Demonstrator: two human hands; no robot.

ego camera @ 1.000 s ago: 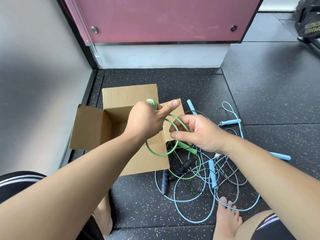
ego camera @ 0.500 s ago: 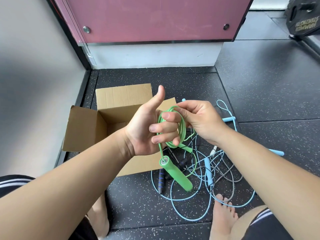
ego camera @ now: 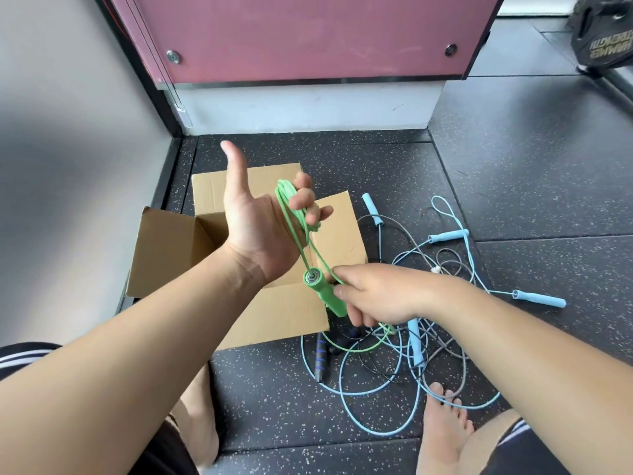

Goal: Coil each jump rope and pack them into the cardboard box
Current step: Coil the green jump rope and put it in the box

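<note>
My left hand (ego camera: 263, 221) is raised palm up over the open cardboard box (ego camera: 171, 255), thumb stretched out, its fingers curled round several loops of the green jump rope (ego camera: 294, 214). A green handle (ego camera: 325, 293) hangs from those loops. My right hand (ego camera: 380, 296) is lower and to the right, pinching a strand of the green cord beside that handle. The rest of the green cord trails down to the floor. Light blue, grey and dark jump ropes (ego camera: 411, 354) lie tangled on the floor to the right of the box.
Dark speckled rubber floor (ego camera: 513, 186). A grey wall stands at the left and a maroon panel (ego camera: 308, 36) at the back. Blue handles (ego camera: 539, 298) lie scattered to the right. My bare feet (ego camera: 442, 426) rest near the rope pile. A black weight plate (ego camera: 603, 36) sits at the top right.
My right hand dropped from the loops at my left hand to the cord beside the hanging green handle. My left hand rose and opened its thumb wider.
</note>
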